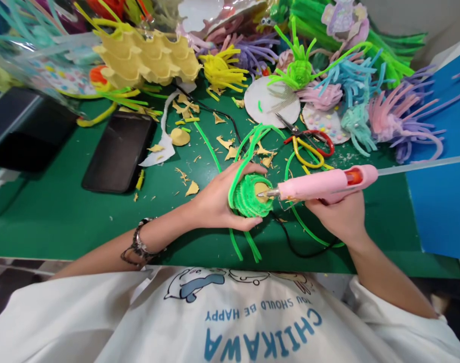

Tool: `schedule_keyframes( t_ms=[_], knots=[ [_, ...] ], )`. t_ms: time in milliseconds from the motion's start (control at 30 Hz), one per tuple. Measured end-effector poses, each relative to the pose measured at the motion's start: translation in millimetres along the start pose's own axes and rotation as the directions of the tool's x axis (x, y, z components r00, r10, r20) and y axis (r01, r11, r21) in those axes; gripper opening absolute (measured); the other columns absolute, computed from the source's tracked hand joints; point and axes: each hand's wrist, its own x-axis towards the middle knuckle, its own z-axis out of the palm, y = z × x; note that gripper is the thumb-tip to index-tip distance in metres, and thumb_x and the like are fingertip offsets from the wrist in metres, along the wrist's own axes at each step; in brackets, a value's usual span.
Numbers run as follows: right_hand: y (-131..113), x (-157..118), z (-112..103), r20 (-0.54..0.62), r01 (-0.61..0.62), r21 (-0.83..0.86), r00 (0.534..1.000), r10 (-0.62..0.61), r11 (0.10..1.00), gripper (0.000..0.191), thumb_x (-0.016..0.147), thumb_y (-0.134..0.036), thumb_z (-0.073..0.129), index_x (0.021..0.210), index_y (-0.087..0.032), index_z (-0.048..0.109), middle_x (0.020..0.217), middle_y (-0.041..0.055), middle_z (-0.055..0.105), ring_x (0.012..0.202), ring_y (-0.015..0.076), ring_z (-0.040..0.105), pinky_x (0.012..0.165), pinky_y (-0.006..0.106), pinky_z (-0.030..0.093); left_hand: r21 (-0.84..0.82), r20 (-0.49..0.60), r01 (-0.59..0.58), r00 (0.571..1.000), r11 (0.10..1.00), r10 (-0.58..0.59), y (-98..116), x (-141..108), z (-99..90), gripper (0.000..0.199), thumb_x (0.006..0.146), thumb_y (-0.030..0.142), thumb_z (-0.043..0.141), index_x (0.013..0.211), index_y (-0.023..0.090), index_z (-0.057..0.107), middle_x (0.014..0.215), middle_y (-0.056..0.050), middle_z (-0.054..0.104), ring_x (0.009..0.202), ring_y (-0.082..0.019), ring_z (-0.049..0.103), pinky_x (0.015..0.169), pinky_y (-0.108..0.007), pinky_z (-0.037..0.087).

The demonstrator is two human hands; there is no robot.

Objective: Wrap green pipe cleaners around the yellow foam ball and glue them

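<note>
My left hand (224, 199) is closed around a bundle wound from bright green pipe cleaners (247, 196), with long loose strands sticking out above and below it. A round tan face (260, 190) shows at the bundle's right end. Wrapped round its handle, my right hand (339, 214) holds a pink glue gun (316, 185), a clear glue stick running out of its back. The gun's metal nozzle is at the tan face; whether it touches, I cannot tell. Just above the gun lie scissors (307, 143) with red and yellow handles.
A black phone (118, 154) and a larger dark device (29, 126) lie at the left. Yellow egg carton (150, 60), white discs (271, 101) and several pipe-cleaner figures (356, 80) crowd the back. Tan scraps (225, 141) litter the green table (184, 242); a blue sheet (445, 176) is at right.
</note>
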Motion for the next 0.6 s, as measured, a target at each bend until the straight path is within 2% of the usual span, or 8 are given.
schedule_keyframes(
  t_ms=[233, 400, 600],
  knots=[
    [1.8, -0.7, -0.6, 0.031, 0.033, -0.008, 0.999, -0.033, 0.999, 0.01, 0.057, -0.025, 0.065, 0.067, -0.025, 0.063, 0.069, 0.0046, 0.075, 0.063, 0.0243, 0.071, 0.056, 0.032, 0.058, 0.021, 0.009, 0.005, 1.0, 1.0, -0.005, -4.1, 0.4, 2.6, 0.06, 0.072, 0.047, 0.072, 0.121, 0.02, 0.051, 0.116, -0.008, 0.065, 0.105, -0.025, 0.064, 0.093, -0.036, 0.053],
    [2.8, 0.2, -2.2, 0.056, 0.067, -0.033, 0.996, -0.065, 0.997, 0.006, 0.059, -0.023, 0.063, 0.064, -0.026, 0.061, 0.061, 0.0026, 0.071, 0.058, 0.0233, 0.069, 0.053, 0.031, 0.056, 0.037, -0.013, -0.043, 0.999, 0.998, 0.044, -4.6, 1.5, 0.4, 0.058, 0.074, 0.048, 0.069, 0.121, 0.02, 0.05, 0.114, -0.008, 0.065, 0.104, -0.024, 0.064, 0.092, -0.034, 0.053],
    [4.4, 1.4, -2.9, 0.063, 0.115, -0.058, 0.992, -0.112, 0.992, 0.005, 0.06, -0.022, 0.061, 0.062, -0.026, 0.058, 0.058, 0.0014, 0.068, 0.056, 0.0217, 0.067, 0.05, 0.03, 0.054, 0.039, 0.002, -0.019, 1.0, 0.999, 0.019, -3.5, 0.0, -1.8, 0.06, 0.073, 0.045, 0.072, 0.123, 0.021, 0.049, 0.12, -0.008, 0.063, 0.109, -0.025, 0.063, 0.094, -0.036, 0.051]
  ],
)
